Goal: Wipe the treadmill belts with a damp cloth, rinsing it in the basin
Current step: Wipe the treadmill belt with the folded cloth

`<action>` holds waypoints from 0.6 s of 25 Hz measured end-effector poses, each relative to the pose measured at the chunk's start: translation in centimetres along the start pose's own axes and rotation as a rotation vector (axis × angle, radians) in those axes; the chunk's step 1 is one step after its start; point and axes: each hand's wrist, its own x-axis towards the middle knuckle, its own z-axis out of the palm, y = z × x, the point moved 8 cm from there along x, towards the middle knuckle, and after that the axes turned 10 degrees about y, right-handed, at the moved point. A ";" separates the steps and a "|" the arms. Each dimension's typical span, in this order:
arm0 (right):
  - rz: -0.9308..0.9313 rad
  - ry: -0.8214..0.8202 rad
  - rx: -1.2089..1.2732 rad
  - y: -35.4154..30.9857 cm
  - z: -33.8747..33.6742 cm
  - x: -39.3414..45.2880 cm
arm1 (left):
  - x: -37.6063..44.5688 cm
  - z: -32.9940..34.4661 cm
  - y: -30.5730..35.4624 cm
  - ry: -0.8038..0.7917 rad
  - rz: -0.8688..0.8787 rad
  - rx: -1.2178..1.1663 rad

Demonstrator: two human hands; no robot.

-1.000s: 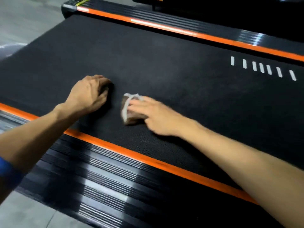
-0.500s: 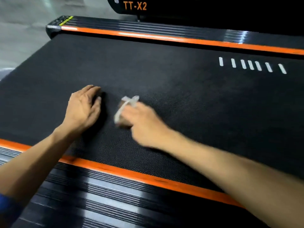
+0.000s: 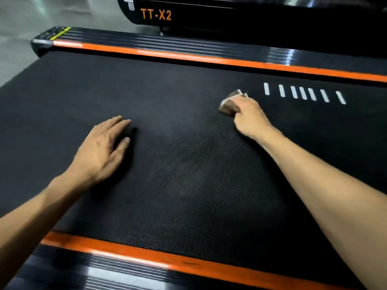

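Cloth [image 3: 230,104], brown with a pale edge and folded small, lies on the black treadmill belt [image 3: 188,185] toward its far right part, just left of a row of white dashes [image 3: 303,93] printed on the belt. The right hand [image 3: 250,117] sits on top of the cloth with its fingers curled over it, pressing it to the belt; the cloth's near half is hidden under the hand, and the picture is a little blurred there, so the grip seems to be a clamp rather than a flat press. The left hand [image 3: 100,149] rests palm down on the belt nearer the left edge, fingers straight and close together, holding nothing, well apart from the cloth. Both forearms reach in from the near edge. An orange stripe [image 3: 146,258] runs along the belt's near edge, with a ribbed black side rail [image 3: 62,275] outside it. A matching far stripe [image 3: 188,57] and far rail [image 3: 146,40] line the far edge. Beyond the far rail stands a black housing [image 3: 251,15] lettered "TT-X2" in orange. Grey floor [image 3: 31,13] shows past the far left corner.
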 end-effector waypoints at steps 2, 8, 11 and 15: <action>-0.040 -0.007 -0.079 -2.7 1.2 -1.8 | 1.7 0.3 1.2 0.012 -0.014 -0.050; -0.794 -0.312 0.206 -22.2 6.7 -16.8 | 6.3 0.1 2.8 0.073 0.007 -0.132; -0.873 -0.406 0.262 -21.7 6.7 -15.5 | 6.4 -0.2 2.8 0.071 -0.005 -0.138; -0.401 -0.101 0.306 -5.8 1.5 -1.5 | 4.7 1.8 4.5 -0.135 0.073 -0.079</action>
